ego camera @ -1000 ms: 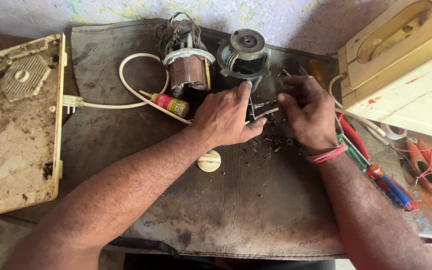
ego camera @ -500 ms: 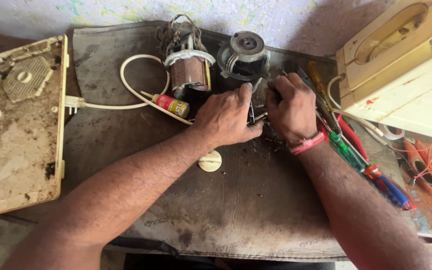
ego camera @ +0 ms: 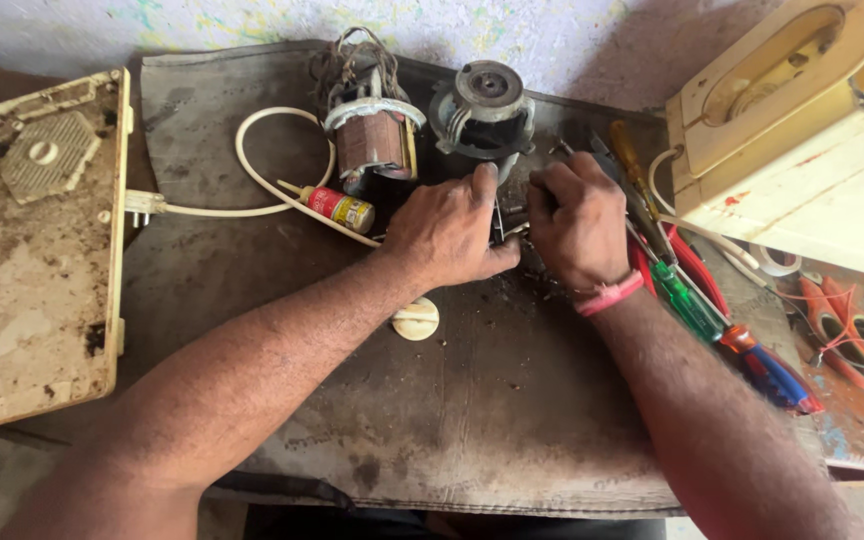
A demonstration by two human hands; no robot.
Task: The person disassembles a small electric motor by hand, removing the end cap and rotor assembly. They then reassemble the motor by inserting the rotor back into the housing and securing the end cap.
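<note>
My left hand [ego camera: 449, 232] and my right hand [ego camera: 582, 222] meet over a dark worn mat [ego camera: 452, 420], both closed around a small metal part [ego camera: 505, 222] between them; most of it is hidden by the fingers. Just beyond the hands stand a copper-wound motor stator [ego camera: 372, 135] and a round grey motor housing [ego camera: 482, 105]. A small red glue tube [ego camera: 337, 206] lies to the left of my left hand, over a white cable [ego camera: 252, 190]. A round cream knob [ego camera: 416, 320] rests under my left wrist.
A dirty cream base plate [ego camera: 37, 250] lies at the left. A cream appliance housing [ego camera: 802, 130] stands at the right. Screwdrivers with yellow, green and blue-red handles [ego camera: 692, 300] lie beside my right forearm. Orange pliers [ego camera: 852, 330] sit at the far right.
My right hand has moved left toward my left hand, closing in on the small part. My left hand has stayed in place.
</note>
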